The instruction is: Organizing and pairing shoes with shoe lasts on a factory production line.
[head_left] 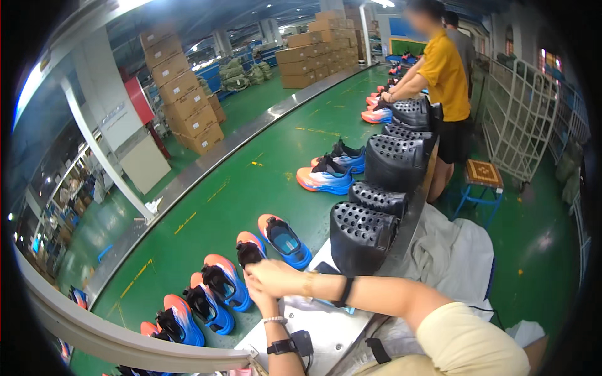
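Observation:
My right hand reaches across from the lower right, its fingers curled. It overlaps my left hand, whose fingers are mostly hidden behind it. Both are at the near end of an orange, white and blue running shoe with a black collar. Whatever is between the fingers is blurred and cannot be made out. Just right of this shoe stands another running shoe with its blue insole showing. To the left, similar shoes with black collars stand in a slanting row on the green belt.
Black perforated blocks line the belt's right side beside a pale cloth. A white metal plate lies under my arms, and a curved pale rail crosses at lower left. Farther along, a person in yellow handles shoes near a stool.

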Demonstrator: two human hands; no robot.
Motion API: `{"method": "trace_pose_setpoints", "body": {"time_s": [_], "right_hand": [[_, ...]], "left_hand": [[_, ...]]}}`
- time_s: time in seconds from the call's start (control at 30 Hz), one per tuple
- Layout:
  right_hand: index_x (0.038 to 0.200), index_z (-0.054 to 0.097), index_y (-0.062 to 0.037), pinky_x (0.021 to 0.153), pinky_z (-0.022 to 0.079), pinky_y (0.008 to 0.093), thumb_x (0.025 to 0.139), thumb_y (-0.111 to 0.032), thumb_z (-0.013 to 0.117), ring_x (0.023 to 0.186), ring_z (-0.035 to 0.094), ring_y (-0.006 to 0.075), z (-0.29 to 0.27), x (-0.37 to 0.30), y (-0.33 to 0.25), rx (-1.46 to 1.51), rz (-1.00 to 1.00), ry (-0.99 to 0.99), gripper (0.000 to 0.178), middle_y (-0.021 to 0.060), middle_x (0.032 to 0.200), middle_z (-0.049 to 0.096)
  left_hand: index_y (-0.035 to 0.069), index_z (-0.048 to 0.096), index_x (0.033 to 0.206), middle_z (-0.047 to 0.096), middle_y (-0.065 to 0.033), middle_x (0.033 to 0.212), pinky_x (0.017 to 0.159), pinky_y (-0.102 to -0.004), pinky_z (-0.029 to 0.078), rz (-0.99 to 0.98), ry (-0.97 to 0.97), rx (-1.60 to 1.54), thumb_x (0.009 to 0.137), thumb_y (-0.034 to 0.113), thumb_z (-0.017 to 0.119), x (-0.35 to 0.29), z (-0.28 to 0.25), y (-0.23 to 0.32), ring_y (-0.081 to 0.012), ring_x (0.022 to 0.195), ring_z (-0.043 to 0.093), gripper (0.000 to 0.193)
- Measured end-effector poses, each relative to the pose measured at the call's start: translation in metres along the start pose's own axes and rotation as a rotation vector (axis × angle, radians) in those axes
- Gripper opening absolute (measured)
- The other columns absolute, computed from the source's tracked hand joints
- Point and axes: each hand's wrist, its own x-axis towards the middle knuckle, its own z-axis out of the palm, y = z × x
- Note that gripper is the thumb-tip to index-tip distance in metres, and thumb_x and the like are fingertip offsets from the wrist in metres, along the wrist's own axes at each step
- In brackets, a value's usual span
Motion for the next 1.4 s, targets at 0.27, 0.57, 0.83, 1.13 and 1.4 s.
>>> {"method": "trace_pose_setpoints", "body": {"time_s": [0.27, 0.57, 0.83, 1.13, 1.4], "right_hand": [[0.101, 0.066, -0.0063, 0.062, 0.049, 0.0380, 0.083, -0.024, 0.071, 0.067, 0.064, 0.0280, -0.216, -0.194, -0.007, -0.239, -0.117, 0.776, 0.026, 0.0088, 0.073, 0.066], [0.115, 0.059, -0.0018, 0.091, 0.047, 0.0397, 0.084, -0.025, 0.071, 0.105, 0.060, 0.0344, -0.212, -0.220, 0.103, -0.162, 0.195, 0.778, 0.041, 0.0158, 0.111, 0.063], [0.122, 0.045, -0.0052, 0.085, 0.050, 0.0446, 0.076, -0.022, 0.080, 0.104, 0.060, 0.0426, -0.214, -0.224, 0.113, -0.145, 0.244, 0.685, 0.059, 0.0205, 0.110, 0.063], [0.120, 0.048, -0.0063, 0.082, 0.051, 0.0453, 0.078, -0.032, 0.078, 0.098, 0.063, 0.0422, -0.218, -0.225, 0.110, -0.197, 0.346, 0.643, 0.058, 0.0215, 0.104, 0.065], [0.118, 0.054, -0.0021, 0.078, 0.053, 0.0316, 0.077, -0.021, 0.081, 0.088, 0.071, 0.0229, -0.240, -0.223, 0.033, -0.026, 0.070, 0.836, 0.053, 0.0144, 0.095, 0.071]], "left_hand": [[0.006, 0.040, 0.134, 0.043, -0.0168, 0.143, 0.106, -0.0364, 0.037, -0.147, -0.024, -0.184, 0.078, -0.007, 0.059, 0.027, 0.013, 0.067, -0.0286, 0.133, 0.042, 0.060], [0.004, 0.053, 0.128, 0.066, -0.0124, 0.111, 0.091, -0.0346, 0.049, 0.064, -0.402, 0.619, 0.067, 0.008, 0.081, 0.100, 0.006, 0.038, -0.0234, 0.104, 0.063, 0.067], [0.010, 0.059, 0.122, 0.070, -0.0183, 0.101, 0.082, -0.0421, 0.053, 0.151, -0.160, 1.026, 0.065, 0.016, 0.082, 0.073, 0.022, 0.053, -0.0360, 0.095, 0.068, 0.061], [0.013, 0.049, 0.131, 0.070, -0.0199, 0.105, 0.085, -0.0437, 0.054, 0.108, -0.126, 1.015, 0.064, 0.026, 0.083, 0.069, 0.021, 0.068, -0.0382, 0.097, 0.067, 0.076], [0.002, 0.054, 0.119, 0.064, -0.0178, 0.096, 0.081, -0.0425, 0.049, 0.505, 0.213, 0.693, 0.083, 0.004, 0.062, 0.020, 0.041, 0.125, -0.0346, 0.088, 0.062, 0.036]]}}
